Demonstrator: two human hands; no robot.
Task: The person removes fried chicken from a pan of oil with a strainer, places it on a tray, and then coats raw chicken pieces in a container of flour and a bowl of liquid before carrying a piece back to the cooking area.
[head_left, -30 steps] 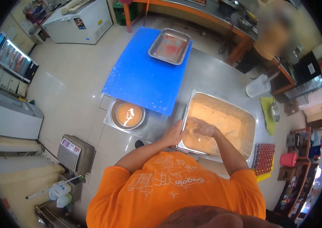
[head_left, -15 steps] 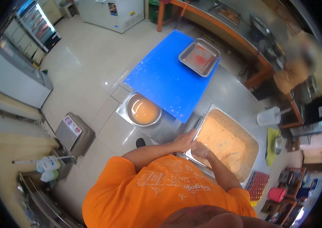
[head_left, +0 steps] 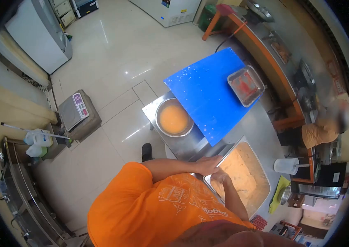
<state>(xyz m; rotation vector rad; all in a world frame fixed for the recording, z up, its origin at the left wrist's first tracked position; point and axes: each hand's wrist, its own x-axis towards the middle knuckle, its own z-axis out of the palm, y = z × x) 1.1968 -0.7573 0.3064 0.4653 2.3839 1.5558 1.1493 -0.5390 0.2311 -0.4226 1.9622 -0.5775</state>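
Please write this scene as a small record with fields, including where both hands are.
Left hand: at the rim of the big metal pan
Right hand: at the same pan, close to the left hand; fingers unclear
Pan contents: thick orange mixture
Round bowl: orange liquid inside
Blue board: bears a metal tray with red residue
Background: another person

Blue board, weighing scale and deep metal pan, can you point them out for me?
Blue board (head_left: 208, 96), head view, bare middle of its top.
Weighing scale (head_left: 68, 113), head view, flat platform.
Deep metal pan (head_left: 260, 175), head view, inner wall.
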